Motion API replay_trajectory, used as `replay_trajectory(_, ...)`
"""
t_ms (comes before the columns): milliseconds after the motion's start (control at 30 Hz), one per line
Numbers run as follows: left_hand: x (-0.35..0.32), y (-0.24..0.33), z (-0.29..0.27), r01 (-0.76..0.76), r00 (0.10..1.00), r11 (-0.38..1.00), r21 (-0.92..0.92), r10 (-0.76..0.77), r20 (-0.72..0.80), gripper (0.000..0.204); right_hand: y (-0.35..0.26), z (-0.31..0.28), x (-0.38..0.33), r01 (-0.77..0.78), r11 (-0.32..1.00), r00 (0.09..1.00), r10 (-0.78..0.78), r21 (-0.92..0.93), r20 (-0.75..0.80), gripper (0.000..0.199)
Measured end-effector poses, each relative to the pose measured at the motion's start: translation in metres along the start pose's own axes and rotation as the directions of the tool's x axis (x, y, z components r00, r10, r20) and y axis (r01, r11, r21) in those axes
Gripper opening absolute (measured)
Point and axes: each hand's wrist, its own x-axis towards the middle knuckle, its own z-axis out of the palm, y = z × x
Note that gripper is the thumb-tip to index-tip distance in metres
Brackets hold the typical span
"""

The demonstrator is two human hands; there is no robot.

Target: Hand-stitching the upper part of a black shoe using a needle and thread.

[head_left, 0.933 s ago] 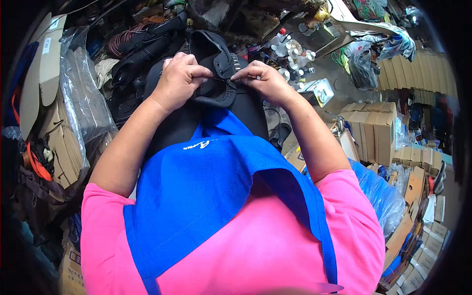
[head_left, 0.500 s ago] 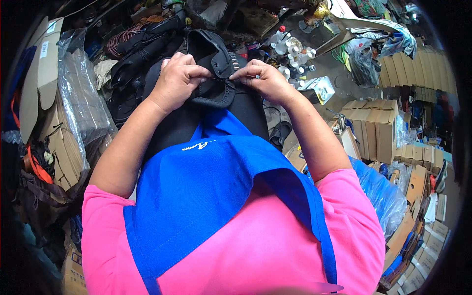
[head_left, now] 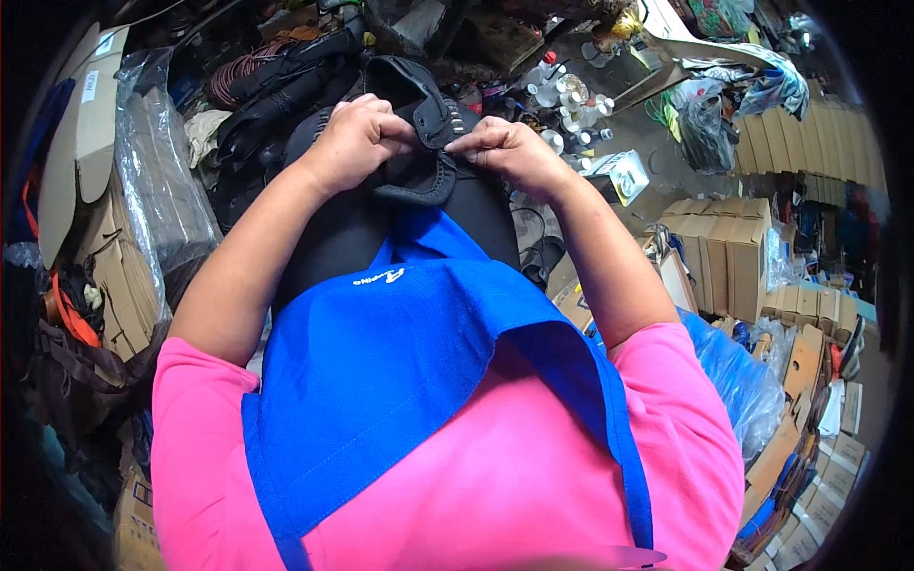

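Across my lap, over dark trousers, lies a black padded piece that looks like a shoe upper, with a stitched rim, a curved flap and a small round stud. On its left side my left hand is closed in a pinch at the flap's edge. My right hand pinches the opposite edge, just below a short row of pale, shiny loops. Whatever thin thing may be between the fingertips is too small to make out. A blue apron hangs over my lap below the piece.
More black pieces are heaped on the left beside plastic-wrapped cardboard. Several small white bottles and an open white container stand at the far right. Cardboard boxes and clear-blue plastic sheeting lie at my right.
My left hand has shifted slightly up and to the right, its fingertips nearer the flap. The right hand stays at nearly the same spot, still pinching.
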Motion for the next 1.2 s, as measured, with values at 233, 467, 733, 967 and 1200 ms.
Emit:
replay_trajectory(233,0.004,-0.006,0.005,0.018,0.997,1.0,-0.016,-0.017,0.077,0.017,0.002,0.001,0.001,-0.024,0.999,1.0,0.024,-0.021,0.001,0.025)
replay_trajectory(467,-0.008,0.004,-0.007,0.057,0.998,0.998,-0.031,-0.057,0.013,0.016,-0.005,0.005,-0.01,-0.013,0.999,0.999,0.011,-0.045,-0.052,0.026)
replay_trajectory(733,-0.017,0.033,-0.008,0.089,0.993,0.996,0.017,-0.088,-0.078,0.017,-0.011,0.014,-0.016,-0.124,0.987,0.986,0.134,0.104,-0.099,0.028)
replay_trajectory(967,-0.009,0.03,0.003,0.441,0.896,0.873,-0.208,-0.443,0.038,0.028,0.004,0.016,-0.01,-0.181,0.86,0.972,0.229,0.477,-0.044,0.032)
replay_trajectory(1200,0.003,0.003,0.034,0.454,0.885,0.802,-0.388,-0.456,0.094,0.026,-0.011,0.012,-0.002,-0.223,0.866,0.969,0.246,0.448,0.007,0.031)
